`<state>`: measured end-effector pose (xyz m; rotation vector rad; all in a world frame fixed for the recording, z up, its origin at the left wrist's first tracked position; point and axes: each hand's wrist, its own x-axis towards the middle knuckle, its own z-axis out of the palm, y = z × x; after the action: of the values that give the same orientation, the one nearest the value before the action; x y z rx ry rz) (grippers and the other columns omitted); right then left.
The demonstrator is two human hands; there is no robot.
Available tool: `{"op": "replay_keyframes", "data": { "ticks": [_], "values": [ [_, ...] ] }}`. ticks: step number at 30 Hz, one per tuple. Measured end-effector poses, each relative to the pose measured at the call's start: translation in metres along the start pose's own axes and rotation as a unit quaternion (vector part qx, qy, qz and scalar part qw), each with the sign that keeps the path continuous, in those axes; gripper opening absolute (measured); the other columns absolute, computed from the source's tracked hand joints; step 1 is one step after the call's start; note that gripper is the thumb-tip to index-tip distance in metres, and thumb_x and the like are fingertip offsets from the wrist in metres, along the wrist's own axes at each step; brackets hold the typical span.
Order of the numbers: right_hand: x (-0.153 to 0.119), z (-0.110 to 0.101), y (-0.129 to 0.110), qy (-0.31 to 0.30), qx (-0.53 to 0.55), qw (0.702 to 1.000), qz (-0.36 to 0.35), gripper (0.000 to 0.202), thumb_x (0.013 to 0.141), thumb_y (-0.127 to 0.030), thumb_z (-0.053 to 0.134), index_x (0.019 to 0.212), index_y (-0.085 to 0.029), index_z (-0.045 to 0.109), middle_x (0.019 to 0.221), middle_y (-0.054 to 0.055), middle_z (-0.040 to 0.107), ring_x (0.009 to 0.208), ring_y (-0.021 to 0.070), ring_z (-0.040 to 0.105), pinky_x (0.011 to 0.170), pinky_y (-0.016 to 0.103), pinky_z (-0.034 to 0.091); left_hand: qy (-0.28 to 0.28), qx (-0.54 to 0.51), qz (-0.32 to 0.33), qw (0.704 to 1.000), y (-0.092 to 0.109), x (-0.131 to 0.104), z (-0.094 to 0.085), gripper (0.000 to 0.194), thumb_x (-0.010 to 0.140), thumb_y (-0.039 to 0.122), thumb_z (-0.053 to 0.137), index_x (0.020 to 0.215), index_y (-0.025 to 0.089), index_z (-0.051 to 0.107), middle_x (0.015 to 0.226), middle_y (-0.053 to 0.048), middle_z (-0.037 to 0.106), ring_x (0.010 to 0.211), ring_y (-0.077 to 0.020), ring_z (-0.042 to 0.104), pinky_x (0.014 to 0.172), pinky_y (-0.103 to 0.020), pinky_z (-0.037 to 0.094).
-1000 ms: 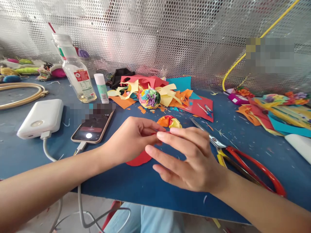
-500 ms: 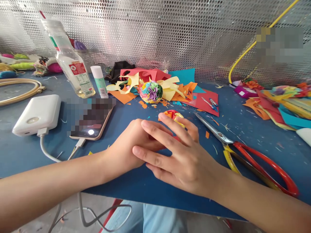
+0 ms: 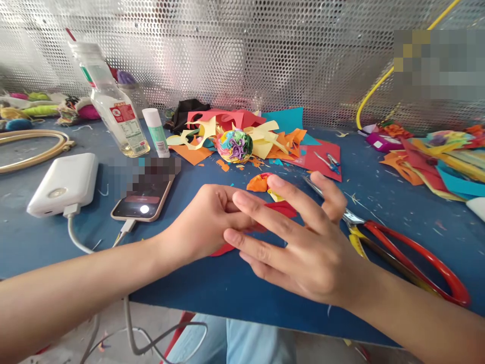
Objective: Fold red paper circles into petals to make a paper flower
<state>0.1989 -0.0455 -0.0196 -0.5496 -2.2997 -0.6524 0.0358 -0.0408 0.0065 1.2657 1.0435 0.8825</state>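
My left hand is closed, with its fingers curled around a piece of red paper. One end of the paper shows past the fingertips and another bit below the palm; the middle is hidden. Across it reaches my right hand, its fingers spread and overlapping the left fingertips, and I see nothing gripped in it. Just beyond the hands lies a small orange, red and yellow paper piece. Behind that sits a ball of multicoloured curled paper flowers.
Large scissors with red and yellow handles lie at right. On the left are a phone, a white power bank, a glue stick, a glass bottle and a wooden hoop. Paper scraps line the back.
My right hand has shifted right, with its fingers spreading wider. More of the red paper now shows beside and below my left hand.
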Motion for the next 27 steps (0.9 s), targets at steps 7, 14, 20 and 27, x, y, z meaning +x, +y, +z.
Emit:
{"op": "replay_keyframes", "data": {
  "ticks": [7, 14, 20, 27],
  "values": [
    [-0.001, -0.002, 0.004, 0.032, -0.001, 0.999, -0.012, 0.011, 0.082, -0.035, 0.055, 0.079, -0.033, 0.065, 0.116, -0.008, 0.061, 0.111, 0.0203, 0.050, 0.106, 0.044, 0.018, 0.002, -0.059, 0.014, 0.998, 0.004, 0.001, -0.003, 0.014, 0.068, 0.006, 0.063, 0.076, 0.015, 0.071, 0.059, 0.003, 0.068, 0.051, -0.0074, 0.061, 0.046, -0.012, 0.047],
    [0.004, -0.002, -0.002, 0.045, 0.030, 0.998, -0.012, 0.024, 0.080, -0.029, 0.058, 0.103, -0.029, 0.061, 0.116, -0.003, 0.061, 0.104, 0.0208, 0.053, 0.099, 0.044, 0.027, 0.001, 0.018, 0.037, 0.999, 0.003, -0.003, -0.003, 0.012, 0.068, 0.010, 0.063, 0.074, 0.017, 0.071, 0.063, 0.002, 0.070, 0.061, -0.0137, 0.065, 0.050, -0.016, 0.048],
    [0.005, -0.002, -0.008, 0.006, 0.032, 0.999, -0.023, 0.026, 0.083, -0.037, 0.052, 0.106, -0.030, 0.060, 0.123, -0.005, 0.056, 0.115, 0.0225, 0.043, 0.099, 0.048, 0.025, -0.017, 0.036, 0.038, 0.998, -0.004, -0.001, -0.002, 0.011, 0.069, 0.014, 0.063, 0.077, 0.015, 0.070, 0.066, 0.002, 0.070, 0.061, -0.0135, 0.064, 0.051, -0.017, 0.046],
    [0.005, -0.009, 0.006, 0.084, 0.048, 0.993, 0.064, 0.015, 0.076, -0.028, 0.062, 0.065, -0.024, 0.053, 0.080, 0.001, 0.066, 0.080, 0.0195, 0.059, 0.082, 0.040, 0.039, -0.009, -0.065, 0.022, 0.998, -0.009, 0.011, -0.005, 0.009, 0.070, 0.019, 0.069, 0.077, 0.015, 0.069, 0.069, 0.000, 0.071, 0.065, -0.0107, 0.065, 0.061, -0.017, 0.050]
  ]
}}
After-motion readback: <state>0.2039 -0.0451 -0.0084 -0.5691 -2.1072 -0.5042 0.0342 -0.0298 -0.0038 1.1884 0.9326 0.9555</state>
